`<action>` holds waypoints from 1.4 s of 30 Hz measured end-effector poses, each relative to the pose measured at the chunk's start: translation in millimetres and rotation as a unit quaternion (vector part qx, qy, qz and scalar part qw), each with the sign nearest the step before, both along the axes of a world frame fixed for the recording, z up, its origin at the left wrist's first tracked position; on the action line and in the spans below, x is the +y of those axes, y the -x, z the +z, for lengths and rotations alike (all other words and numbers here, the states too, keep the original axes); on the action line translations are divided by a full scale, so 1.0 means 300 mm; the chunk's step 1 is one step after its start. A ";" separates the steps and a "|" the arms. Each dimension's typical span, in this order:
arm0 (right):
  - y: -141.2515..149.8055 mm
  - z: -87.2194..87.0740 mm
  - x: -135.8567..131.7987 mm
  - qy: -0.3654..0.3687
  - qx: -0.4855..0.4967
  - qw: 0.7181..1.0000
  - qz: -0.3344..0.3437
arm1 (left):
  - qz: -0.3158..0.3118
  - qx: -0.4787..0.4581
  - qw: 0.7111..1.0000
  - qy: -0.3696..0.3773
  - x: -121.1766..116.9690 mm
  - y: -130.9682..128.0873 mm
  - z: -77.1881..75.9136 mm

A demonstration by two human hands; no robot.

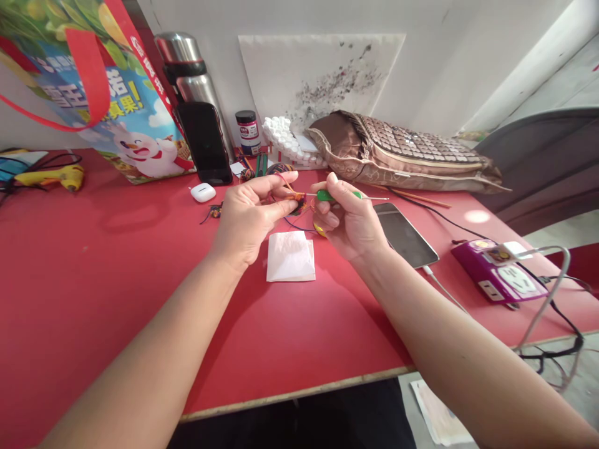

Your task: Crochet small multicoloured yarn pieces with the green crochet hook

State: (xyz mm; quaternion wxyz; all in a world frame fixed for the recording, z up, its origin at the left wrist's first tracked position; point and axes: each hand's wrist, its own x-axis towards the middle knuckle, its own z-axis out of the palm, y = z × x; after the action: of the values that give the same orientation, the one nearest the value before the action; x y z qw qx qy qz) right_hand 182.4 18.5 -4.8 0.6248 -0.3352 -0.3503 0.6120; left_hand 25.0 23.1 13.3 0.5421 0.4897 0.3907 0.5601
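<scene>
Thumb and fingers of my left hand (pixel 246 218) pinch a small piece of multicoloured crochet work (pixel 301 201), with orange yarn running up over the index finger. My right hand (pixel 350 221) is closed around a green-handled crochet hook (pixel 324 195). The hook's left tip meets the yarn piece; its other thin metal end sticks out to the right. A small yellow thing (pixel 320 230) shows under my right fingers, its kind unclear. Below both hands lies a folded white tissue (pixel 291 259) on the red table (pixel 281 337).
Behind my hands stand a black phone (pixel 203 143), a steel flask (pixel 201 87), a jar (pixel 248 132) and a brown cushion (pixel 397 149). A tablet-like device (pixel 406 236) and purple power socket (pixel 500 273) with cables sit right. A gift bag (pixel 140 118) and yellow glue gun (pixel 51 178) are left.
</scene>
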 end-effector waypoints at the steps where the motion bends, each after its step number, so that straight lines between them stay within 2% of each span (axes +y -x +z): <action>1: 0.000 -0.001 0.001 0.002 0.001 1.000 -0.002 | 0.000 -0.003 1.000 0.006 -0.003 -0.003 0.002; 7: 0.007 -0.006 0.001 0.003 0.014 1.000 -0.001 | -0.027 -0.042 0.998 0.025 -0.010 -0.011 0.005; 11: 0.010 0.008 -0.018 -0.012 -0.012 1.000 0.010 | -0.026 -0.059 0.997 0.043 0.004 -0.002 -0.002; 16: 0.012 0.016 -0.037 -0.039 -0.024 0.999 0.029 | -0.003 -0.072 0.997 0.012 0.006 -0.009 -0.013; 20: 0.023 -0.006 -0.021 -0.030 0.017 0.999 0.000 | -0.009 -0.089 0.995 0.030 -0.010 -0.031 -0.022; 26: 0.032 -0.025 -0.001 -0.008 0.025 0.999 -0.024 | -0.012 -0.074 0.996 0.037 -0.008 -0.030 -0.029; 34: 0.021 -0.017 0.000 0.013 0.032 0.999 -0.005 | -0.001 -0.026 0.999 0.023 0.004 -0.013 -0.021; 42: 0.005 -0.008 -0.018 -0.016 -0.027 0.998 0.054 | -0.014 -0.051 0.998 0.024 0.015 -0.004 -0.031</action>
State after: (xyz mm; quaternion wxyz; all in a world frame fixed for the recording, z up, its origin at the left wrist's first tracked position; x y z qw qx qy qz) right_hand 180.8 13.1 -7.1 0.5865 -0.3226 -0.3941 0.6298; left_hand 26.1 27.7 4.1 0.5809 0.4526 0.3687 0.5673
